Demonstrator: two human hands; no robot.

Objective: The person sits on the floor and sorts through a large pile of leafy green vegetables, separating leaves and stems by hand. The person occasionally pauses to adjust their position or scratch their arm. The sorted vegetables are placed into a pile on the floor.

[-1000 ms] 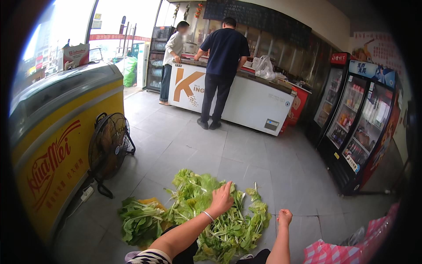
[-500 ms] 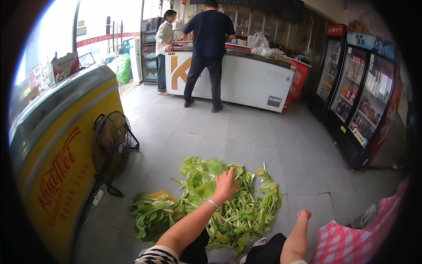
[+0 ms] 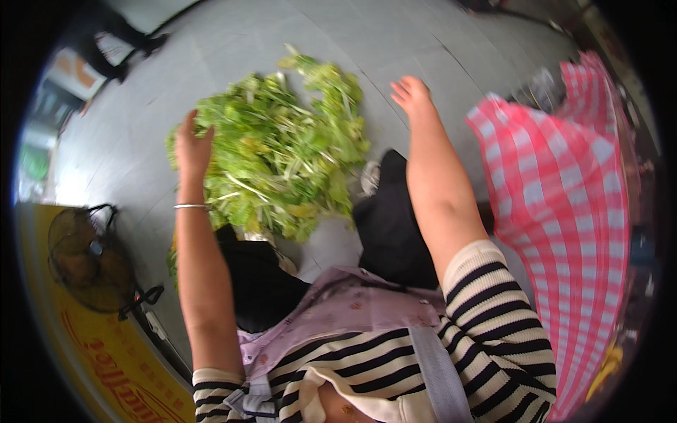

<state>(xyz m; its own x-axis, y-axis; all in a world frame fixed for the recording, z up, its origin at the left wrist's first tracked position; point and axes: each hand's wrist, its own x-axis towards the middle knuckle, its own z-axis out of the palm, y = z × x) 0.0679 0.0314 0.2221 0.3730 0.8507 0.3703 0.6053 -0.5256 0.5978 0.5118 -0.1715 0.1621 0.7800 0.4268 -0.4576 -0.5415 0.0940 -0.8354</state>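
Note:
A broad heap of leafy greens [image 3: 282, 155], yellow-green with pale stems, lies loose on the grey floor before my knees. My left hand [image 3: 193, 146], with a thin bangle at the wrist, is over the heap's left edge. Its fingers and thumb are apart and nothing shows between them; whether it touches the leaves I cannot tell. Beyond the heap's right side, my right hand [image 3: 412, 94] is held out over bare floor, its fingers spread and empty. The darker bunch of greens at the left is mostly hidden behind my left forearm.
At the right hangs a pink-and-white checked cloth [image 3: 550, 176], a dark plastic bag [image 3: 541, 92] beside it. A black floor fan [image 3: 92, 257] stands by a yellow freezer [image 3: 84, 338] at the left. Another person's legs [image 3: 106, 46] are at the far left.
My view has tipped down and turned. My left hand has gone from the heap's middle to its left edge. My right hand, earlier closed, has reached forward and opened.

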